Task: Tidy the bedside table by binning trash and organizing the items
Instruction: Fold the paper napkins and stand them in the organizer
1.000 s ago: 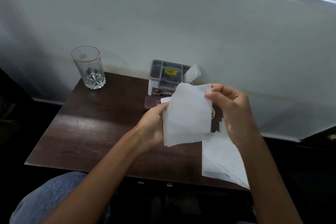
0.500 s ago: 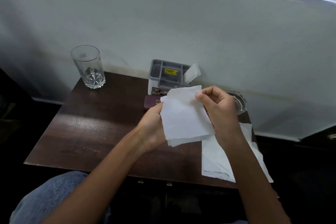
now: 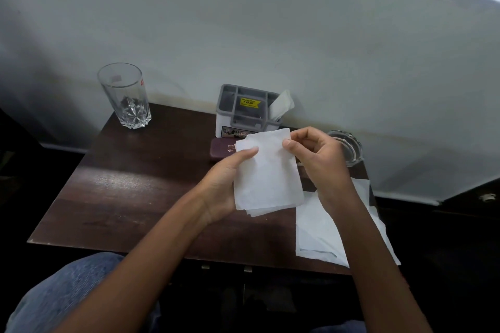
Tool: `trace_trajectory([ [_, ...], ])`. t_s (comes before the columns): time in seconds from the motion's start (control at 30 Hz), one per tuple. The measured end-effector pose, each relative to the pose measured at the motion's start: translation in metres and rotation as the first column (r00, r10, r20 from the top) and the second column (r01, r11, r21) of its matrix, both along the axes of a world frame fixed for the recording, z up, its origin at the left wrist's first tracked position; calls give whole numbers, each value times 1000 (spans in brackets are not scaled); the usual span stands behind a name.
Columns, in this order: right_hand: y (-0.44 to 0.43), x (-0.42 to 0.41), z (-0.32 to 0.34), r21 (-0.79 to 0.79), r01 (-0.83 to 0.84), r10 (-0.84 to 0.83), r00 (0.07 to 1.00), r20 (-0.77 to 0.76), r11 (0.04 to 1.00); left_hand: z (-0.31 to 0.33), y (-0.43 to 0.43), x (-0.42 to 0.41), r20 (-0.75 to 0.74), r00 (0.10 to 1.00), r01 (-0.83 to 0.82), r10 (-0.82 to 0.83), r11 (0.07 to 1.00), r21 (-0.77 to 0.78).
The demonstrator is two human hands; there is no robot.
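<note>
A folded white tissue (image 3: pixel 267 173) is held above the dark wooden bedside table (image 3: pixel 130 184). My left hand (image 3: pixel 224 184) holds its left edge, thumb lying across the front. My right hand (image 3: pixel 319 159) pinches the tissue's upper right corner. More white tissue sheets (image 3: pixel 319 230) lie flat on the table's right front corner, partly under my right forearm. A grey organizer box (image 3: pixel 247 108) with a yellow sticker stands at the back against the wall, with a tissue (image 3: pixel 281 105) sticking out of its right compartment.
An empty drinking glass (image 3: pixel 125 96) stands at the back left corner. A maroon case (image 3: pixel 223 150) lies in front of the organizer, partly hidden by the tissue. A glass ashtray (image 3: pixel 349 147) sits at the back right behind my right hand. My knee in jeans (image 3: pixel 62 295) is below the table's front edge.
The tissue has been folded narrower and held more upright. My right hand has moved left and up to its top corner, uncovering the ashtray and the sheets on the table.
</note>
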State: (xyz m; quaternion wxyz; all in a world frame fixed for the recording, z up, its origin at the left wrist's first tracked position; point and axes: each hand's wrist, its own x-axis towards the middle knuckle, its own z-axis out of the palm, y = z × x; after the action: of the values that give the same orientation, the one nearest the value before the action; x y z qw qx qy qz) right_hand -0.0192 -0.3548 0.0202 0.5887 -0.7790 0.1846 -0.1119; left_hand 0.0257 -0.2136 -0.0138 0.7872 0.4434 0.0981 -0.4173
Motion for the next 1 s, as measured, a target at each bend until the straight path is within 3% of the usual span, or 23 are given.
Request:
trace_trajectory([
  [0.07, -14, -1, 4, 60, -12, 12, 1000, -4, 998, 0, -1, -1, -16, 999, -35, 36, 999, 40],
  [0.13, -40, -5, 8, 94, 81, -83, 996, 16, 992, -1, -2, 0, -34, 997, -66, 68, 995, 70],
  [0.3, -127, -33, -33, -177, 463, -482, 873, -80, 868, -4, -3, 1, -50, 994, -92, 96, 993, 77],
  [0.4, -154, -46, -72, -377, 439, -541, 809, -230, 816, -6, -5, -2, -49, 996, -71, 77, 991, 110],
  [0.5, -157, -46, -89, -398, 396, -523, 801, -291, 827, -6, -9, -4, -46, 997, -51, 58, 989, 138],
  [0.67, -154, -42, -92, -411, 444, -569, 781, -260, 797, -5, -14, -7, -56, 997, -44, 52, 988, 149],
  [0.73, -157, -43, -90, -380, 487, -584, 786, -202, 787, -5, -14, -8, -57, 997, -50, 59, 987, 154],
  [0.83, -157, -38, -76, -210, 526, -554, 826, -103, 824, -6, -14, -8, -61, 995, -63, 73, 986, 156],
  [0.93, -143, -29, -53, -5, 474, -473, 881, 15, 881, -7, -14, -7, -60, 994, -77, 88, 984, 161],
  [1.0, -130, -23, -40, 34, 422, -423, 902, 91, 906, -8, -14, -7, -60, 994, -83, 93, 984, 155],
])
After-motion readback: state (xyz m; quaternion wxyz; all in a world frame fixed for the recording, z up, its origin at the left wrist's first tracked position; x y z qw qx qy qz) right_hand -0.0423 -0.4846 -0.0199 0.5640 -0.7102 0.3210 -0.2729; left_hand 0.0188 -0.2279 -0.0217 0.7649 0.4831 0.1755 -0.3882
